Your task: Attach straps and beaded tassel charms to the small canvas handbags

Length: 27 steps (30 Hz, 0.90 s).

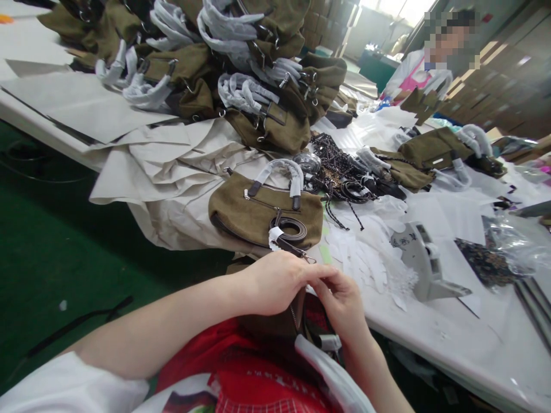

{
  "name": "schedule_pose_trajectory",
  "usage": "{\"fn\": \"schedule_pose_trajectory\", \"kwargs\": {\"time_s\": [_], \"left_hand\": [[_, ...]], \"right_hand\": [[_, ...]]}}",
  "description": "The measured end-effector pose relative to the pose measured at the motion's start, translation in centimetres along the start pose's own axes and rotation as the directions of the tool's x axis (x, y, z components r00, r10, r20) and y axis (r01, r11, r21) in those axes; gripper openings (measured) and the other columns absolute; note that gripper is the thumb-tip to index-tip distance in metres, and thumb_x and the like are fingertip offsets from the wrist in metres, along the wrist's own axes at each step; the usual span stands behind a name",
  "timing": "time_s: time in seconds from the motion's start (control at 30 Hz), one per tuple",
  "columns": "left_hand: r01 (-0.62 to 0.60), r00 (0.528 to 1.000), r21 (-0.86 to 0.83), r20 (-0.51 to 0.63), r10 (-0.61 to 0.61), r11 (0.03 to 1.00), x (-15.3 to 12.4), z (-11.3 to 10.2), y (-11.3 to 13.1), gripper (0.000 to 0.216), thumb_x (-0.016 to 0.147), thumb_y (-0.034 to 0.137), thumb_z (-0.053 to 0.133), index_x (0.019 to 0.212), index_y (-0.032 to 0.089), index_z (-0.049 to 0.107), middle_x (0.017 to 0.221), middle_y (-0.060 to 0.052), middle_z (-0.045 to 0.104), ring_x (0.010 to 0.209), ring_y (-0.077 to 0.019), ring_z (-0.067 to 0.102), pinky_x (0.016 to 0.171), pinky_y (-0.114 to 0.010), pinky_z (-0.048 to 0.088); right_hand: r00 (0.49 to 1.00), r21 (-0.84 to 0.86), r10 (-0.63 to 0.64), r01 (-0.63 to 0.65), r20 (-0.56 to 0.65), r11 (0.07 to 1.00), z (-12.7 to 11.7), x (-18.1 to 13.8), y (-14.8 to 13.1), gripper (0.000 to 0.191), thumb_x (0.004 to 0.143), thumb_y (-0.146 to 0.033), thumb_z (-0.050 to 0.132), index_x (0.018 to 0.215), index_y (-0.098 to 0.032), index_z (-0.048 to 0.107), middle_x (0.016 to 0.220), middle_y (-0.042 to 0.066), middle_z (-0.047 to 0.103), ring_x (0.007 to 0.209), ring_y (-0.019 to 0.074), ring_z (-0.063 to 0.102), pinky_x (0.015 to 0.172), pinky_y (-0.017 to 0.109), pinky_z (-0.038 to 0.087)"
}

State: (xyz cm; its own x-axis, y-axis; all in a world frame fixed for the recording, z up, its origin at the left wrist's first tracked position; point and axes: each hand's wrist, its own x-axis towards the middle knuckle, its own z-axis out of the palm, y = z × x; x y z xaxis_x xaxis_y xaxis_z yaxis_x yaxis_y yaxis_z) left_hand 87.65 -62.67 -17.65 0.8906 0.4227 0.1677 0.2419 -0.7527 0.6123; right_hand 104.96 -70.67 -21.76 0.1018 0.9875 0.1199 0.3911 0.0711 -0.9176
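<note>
My left hand and my right hand meet in front of me over my lap, fingers pinched together on a dark brown bag with a zipper. Both hands are closed on its top edge near a small metal clip. Just beyond them an olive canvas handbag lies flat on the table edge, its handle wrapped in white foam and a coiled dark strap with a white tag resting on it.
A large heap of olive bags with foam-wrapped handles fills the back left. Beige paper sheets hang over the table edge. A tangle of dark cords, a tape dispenser and white paper scraps lie right. Another person works at the far end.
</note>
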Motion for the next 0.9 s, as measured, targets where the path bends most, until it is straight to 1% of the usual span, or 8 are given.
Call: {"fn": "schedule_pose_trajectory", "kwargs": {"time_s": [0.37,0.47,0.53,0.6,0.67,0.73,0.83,0.9], "left_hand": [[0.034,0.999,-0.058,-0.028,-0.035,0.998,-0.2,0.5,-0.7,0.049,0.087,0.010,0.051,0.133,0.027,0.052,0.104,-0.004,0.074,0.092,-0.0196,0.070,0.081,-0.026,0.051],[0.135,0.981,0.003,-0.139,-0.133,0.991,-1.0,1.0,0.0,0.049,0.090,0.016,0.052,0.138,0.022,0.044,0.118,-0.008,0.068,0.104,-0.0210,0.067,0.088,-0.031,0.052],[0.237,0.936,0.067,-0.284,-0.209,0.969,-1.9,1.7,0.9,0.050,0.089,0.023,0.056,0.137,0.017,0.042,0.131,-0.014,0.060,0.117,-0.0244,0.060,0.094,-0.035,0.051],[0.226,0.925,0.132,-0.338,-0.171,0.965,-2.9,2.5,1.9,0.039,0.089,0.028,0.056,0.125,0.015,0.051,0.130,-0.015,0.059,0.118,-0.0256,0.058,0.097,-0.037,0.050],[0.065,0.972,0.180,-0.232,-0.022,0.981,-3.6,3.2,2.8,0.023,0.091,0.026,0.052,0.111,0.016,0.059,0.117,-0.012,0.065,0.109,-0.0239,0.061,0.099,-0.037,0.047],[-0.083,0.994,0.162,-0.058,0.093,0.983,-4.1,3.5,3.5,0.023,0.087,0.022,0.052,0.107,0.015,0.061,0.109,-0.010,0.067,0.104,-0.0232,0.062,0.106,-0.039,0.042],[-0.079,0.993,0.125,0.101,0.066,0.989,-5.0,3.5,3.7,0.042,0.072,0.021,0.064,0.113,0.012,0.060,0.112,-0.013,0.065,0.109,-0.0267,0.058,0.115,-0.043,0.029],[-0.035,0.992,0.153,0.122,0.016,0.988,-5.8,3.4,3.4,0.042,0.069,0.020,0.066,0.111,0.014,0.061,0.114,-0.012,0.063,0.113,-0.0271,0.055,0.117,-0.044,0.026]], "right_hand": [[0.995,-0.101,-0.026,0.036,0.095,0.994,-0.2,0.6,-0.8,0.014,0.088,-0.026,0.061,0.082,-0.019,0.071,0.077,0.003,0.073,0.070,0.0183,0.066,0.064,0.028,0.054],[0.987,-0.161,-0.026,0.052,0.159,0.986,-1.7,1.6,-1.9,0.023,0.090,-0.028,0.056,0.073,-0.019,0.067,0.070,0.002,0.069,0.066,0.0165,0.064,0.062,0.027,0.051],[0.992,-0.254,-0.087,0.106,0.086,0.961,-2.8,2.9,-3.1,0.027,0.093,-0.028,0.051,0.073,-0.020,0.066,0.069,0.002,0.067,0.066,0.0164,0.062,0.061,0.028,0.049],[0.980,-0.366,-0.201,0.187,0.001,0.912,-3.0,4.6,-4.2,0.021,0.093,-0.029,0.051,0.085,-0.021,0.068,0.080,0.004,0.069,0.075,0.0185,0.064,0.067,0.030,0.051],[0.958,-0.477,-0.282,0.274,0.057,0.835,-2.0,6.5,-4.5,0.019,0.089,-0.033,0.058,0.100,-0.021,0.069,0.100,0.008,0.070,0.094,0.0231,0.064,0.083,0.037,0.052],[0.939,-0.559,-0.260,0.343,0.224,0.755,0.1,8.2,-4.0,0.027,0.082,-0.038,0.069,0.102,-0.020,0.070,0.117,0.012,0.065,0.113,0.0298,0.057,0.099,0.045,0.046],[0.916,-0.611,-0.152,0.364,0.371,0.703,2.7,9.5,-2.9,0.028,0.072,-0.037,0.079,0.092,-0.017,0.073,0.122,0.016,0.062,0.119,0.0348,0.053,0.103,0.050,0.042],[0.924,-0.576,-0.161,0.346,0.348,0.741,2.9,9.3,-3.0,0.016,0.075,-0.028,0.076,0.087,-0.018,0.072,0.121,0.014,0.063,0.116,0.0307,0.056,0.102,0.046,0.044]]}}
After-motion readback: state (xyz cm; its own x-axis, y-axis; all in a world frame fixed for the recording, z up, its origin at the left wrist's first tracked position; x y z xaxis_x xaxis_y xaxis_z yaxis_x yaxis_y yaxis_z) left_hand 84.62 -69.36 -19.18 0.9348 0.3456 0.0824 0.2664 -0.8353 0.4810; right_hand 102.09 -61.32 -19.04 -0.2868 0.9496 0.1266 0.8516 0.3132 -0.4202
